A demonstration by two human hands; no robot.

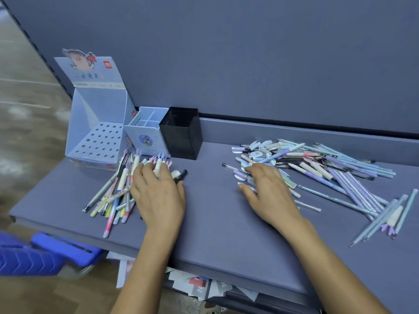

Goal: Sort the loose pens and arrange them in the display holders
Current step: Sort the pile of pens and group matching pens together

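**Inspector:** Well, head view. Where are the pens lying?

**Assistant:** They are lying in two heaps on the grey-blue shelf (215,223). The left pen pile (111,196) is lying near the shelf's left edge, just in front of the holders. The right pen pile (322,166) is spreading toward the back right. A small pen cluster (385,220) is lying apart from it, nearer the front right.

**Inspector:** And the holders?

**Assistant:** Three are standing in a row at the back left corner. They are a perforated cardboard display box (99,137), a pale blue divided holder (147,134) just beside it, and a black mesh holder (181,134) next along.

**Inspector:** Hands?

**Assistant:** The left hand (158,196) is lying flat on the left pen pile, fingers straight, clasping nothing. The right hand (269,191) is resting on the right pen pile's near edge, fingers spread apart, gripping nothing.

**Inspector:** Anything else?

**Assistant:** A blue basket (34,254) is sitting below the shelf's front left corner.
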